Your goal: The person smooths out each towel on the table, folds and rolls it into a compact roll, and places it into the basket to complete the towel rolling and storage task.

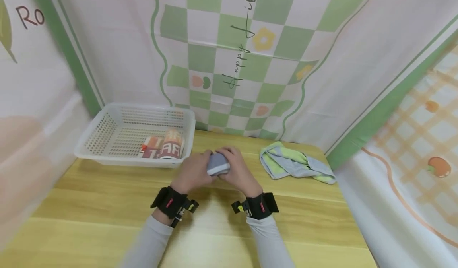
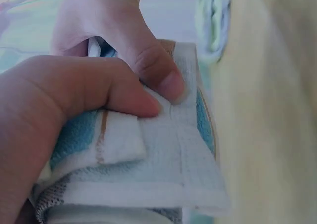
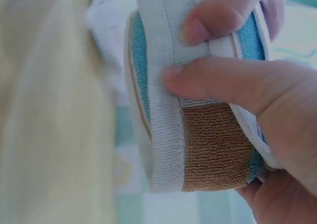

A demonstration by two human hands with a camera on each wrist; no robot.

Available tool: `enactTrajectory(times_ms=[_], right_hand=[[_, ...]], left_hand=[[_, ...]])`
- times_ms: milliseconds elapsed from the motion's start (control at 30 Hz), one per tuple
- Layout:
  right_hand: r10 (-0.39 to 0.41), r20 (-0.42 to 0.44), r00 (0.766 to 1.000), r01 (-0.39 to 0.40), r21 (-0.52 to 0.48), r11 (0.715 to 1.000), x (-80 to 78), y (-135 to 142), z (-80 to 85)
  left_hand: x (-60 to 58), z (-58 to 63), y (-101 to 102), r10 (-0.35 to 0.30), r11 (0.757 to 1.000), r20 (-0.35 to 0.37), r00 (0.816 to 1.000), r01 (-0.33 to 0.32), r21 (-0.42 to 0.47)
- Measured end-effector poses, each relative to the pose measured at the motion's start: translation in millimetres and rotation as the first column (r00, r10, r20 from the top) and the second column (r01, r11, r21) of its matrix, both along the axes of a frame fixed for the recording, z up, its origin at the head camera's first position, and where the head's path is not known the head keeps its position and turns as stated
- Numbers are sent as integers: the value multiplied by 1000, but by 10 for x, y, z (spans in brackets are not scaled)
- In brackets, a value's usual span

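Both hands hold a small folded towel (image 1: 217, 164) above the wooden table, in the middle of the head view. My left hand (image 1: 193, 170) grips its left side and my right hand (image 1: 237, 172) its right side. In the left wrist view the towel (image 2: 173, 149) shows a white hem, blue terry and a brown stripe, with both thumbs pressing close together on its layers. The right wrist view shows a brown patch (image 3: 215, 147) beside the white hem, with the right thumb (image 3: 213, 80) across it. Most other fingers are hidden behind the towel.
A white perforated basket (image 1: 134, 162) stands at the back left with rolled towels (image 1: 171, 145) bearing letters inside. To the right lies a crumpled green and grey towel (image 1: 295, 162). Patterned curtains (image 1: 232, 61) surround the wooden table (image 1: 107, 216) at the back and sides.
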State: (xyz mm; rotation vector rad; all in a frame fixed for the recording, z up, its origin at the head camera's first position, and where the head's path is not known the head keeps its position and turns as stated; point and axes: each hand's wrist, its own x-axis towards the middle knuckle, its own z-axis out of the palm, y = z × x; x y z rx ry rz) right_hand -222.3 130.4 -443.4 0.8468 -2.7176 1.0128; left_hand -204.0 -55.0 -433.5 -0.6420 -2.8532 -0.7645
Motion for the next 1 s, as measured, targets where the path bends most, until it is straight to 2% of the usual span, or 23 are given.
enactTrajectory(times_ms=[133,300,467,600,767,833,900,1000], right_hand=[[74,-80,994,-75,-5,997,-202,-324,208],[162,-129,978,-160,26,987,-469,-754,411],[220,-110,969,-218,29,976,-705,-1161,495],[172,-69,983,-172,17,985,-804,-1280,378],[103,21,994,-104,60,993,-823,-1297,111],[69,41,997,-73,106,992,-820,-1301,27],[42,63,997,-50,141,989,-816,-1309,-27],[30,83,996,-43,169,985,-815,-1328,-64]], left_hand=[[-57,219,-291,100,995,-52,994,-100,1],[-130,405,-656,208,978,-120,971,-208,11],[-234,474,-1021,316,948,-66,946,-314,50],[-369,373,-1213,401,910,31,915,-402,105],[-502,176,-1403,518,837,88,851,-526,150],[-550,105,-1479,547,815,101,831,-557,159],[-590,50,-1545,561,803,114,820,-572,166],[-637,-15,-1621,550,808,158,820,-571,148]])
